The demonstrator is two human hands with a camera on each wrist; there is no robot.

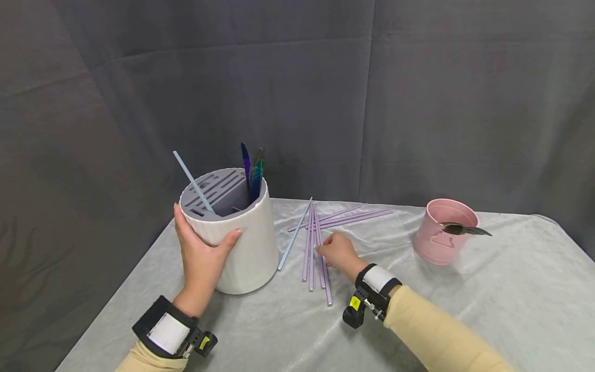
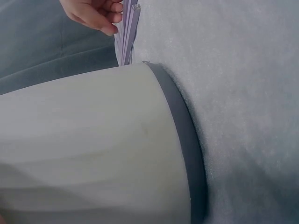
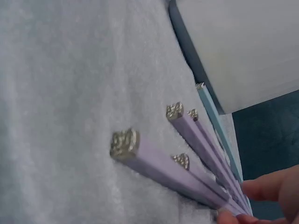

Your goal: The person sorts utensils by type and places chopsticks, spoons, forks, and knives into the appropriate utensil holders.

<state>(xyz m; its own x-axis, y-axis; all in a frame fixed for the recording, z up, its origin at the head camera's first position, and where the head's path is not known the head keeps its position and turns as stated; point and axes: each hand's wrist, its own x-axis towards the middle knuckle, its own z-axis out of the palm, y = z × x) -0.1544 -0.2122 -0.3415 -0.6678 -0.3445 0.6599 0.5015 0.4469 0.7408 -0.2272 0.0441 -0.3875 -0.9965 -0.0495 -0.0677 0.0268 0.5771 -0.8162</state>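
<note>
My left hand (image 1: 202, 253) grips the white utensil holder (image 1: 253, 250) around its near left side, thumb across the front and fingers along the left. A light blue chopstick (image 1: 192, 181) leans out of the holder's grey slotted insert (image 1: 218, 188), and dark shiny utensils (image 1: 253, 170) stand at its back right. My right hand (image 1: 343, 252) is over a fan of purple chopsticks (image 1: 310, 258), pinching one purple chopstick (image 3: 159, 163) between thumb and fingers. Beside the fan, another light blue chopstick (image 1: 295, 237) lies next to the holder's base.
More purple chopsticks (image 1: 355, 218) lie crosswise behind the fan. To the right stands a pink cup (image 1: 437, 243) with a dark spoon (image 1: 465, 229) across its rim. A pale cloth covers the table (image 1: 516, 289), and a grey curtain (image 1: 316, 103) hangs behind it.
</note>
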